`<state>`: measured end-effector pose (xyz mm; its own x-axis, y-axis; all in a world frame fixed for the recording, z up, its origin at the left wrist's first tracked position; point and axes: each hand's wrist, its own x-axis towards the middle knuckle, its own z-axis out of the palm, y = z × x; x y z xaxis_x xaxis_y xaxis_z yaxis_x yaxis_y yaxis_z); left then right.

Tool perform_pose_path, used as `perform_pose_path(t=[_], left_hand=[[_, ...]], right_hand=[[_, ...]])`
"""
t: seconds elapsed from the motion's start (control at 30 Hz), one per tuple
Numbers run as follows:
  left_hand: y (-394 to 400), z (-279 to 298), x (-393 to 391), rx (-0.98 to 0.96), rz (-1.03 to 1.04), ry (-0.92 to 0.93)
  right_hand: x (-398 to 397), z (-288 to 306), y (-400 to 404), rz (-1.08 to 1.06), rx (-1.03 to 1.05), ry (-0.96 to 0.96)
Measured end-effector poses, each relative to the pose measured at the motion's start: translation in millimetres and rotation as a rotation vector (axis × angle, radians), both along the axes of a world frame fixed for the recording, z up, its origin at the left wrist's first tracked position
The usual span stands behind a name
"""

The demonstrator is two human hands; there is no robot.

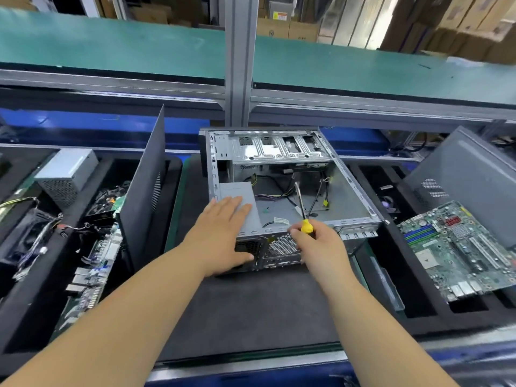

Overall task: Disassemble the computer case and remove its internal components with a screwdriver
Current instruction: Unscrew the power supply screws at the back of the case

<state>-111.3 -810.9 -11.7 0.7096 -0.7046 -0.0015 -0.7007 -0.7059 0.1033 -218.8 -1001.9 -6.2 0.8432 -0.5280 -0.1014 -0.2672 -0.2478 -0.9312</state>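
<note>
Open computer case [352, 188] at frame ctr. Left hand [223, 236] flat, fingers straight, on PSU [240, 201]. Right hand [321, 244] grip closed round yellow-handled screwdriver [303, 210], shaft pointing into case.

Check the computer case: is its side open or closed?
Open. The computer case lies on its side, panel off, exposing loose cables and the power supply.
</note>
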Motion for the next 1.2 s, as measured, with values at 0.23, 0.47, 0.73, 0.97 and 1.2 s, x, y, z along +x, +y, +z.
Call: perform_pose_path(t=[0.23, 0.47, 0.73, 0.97, 1.2], left_hand=[[-4, -11, 8, 0.002, -0.02, -0.078], [-3, -12, 17, 0.007, -0.041, -0.069], [0, -8, 17, 0.025, -0.026, -0.051], [-27, 13, -20, -0.173, -0.022, 0.029], [-97, 27, -68, -0.407, -0.172, -0.036]], right_hand=[[-10, -3, -2, -0.089, 0.049, 0.011], [-23, -8, -9, -0.139, 0.033, 0.013], [-43, -22, -26, -0.181, 0.071, -0.017], [-68, -33, -66, -0.341, 0.145, -0.098], [-96, -39, -132, -0.403, 0.006, -0.03]])
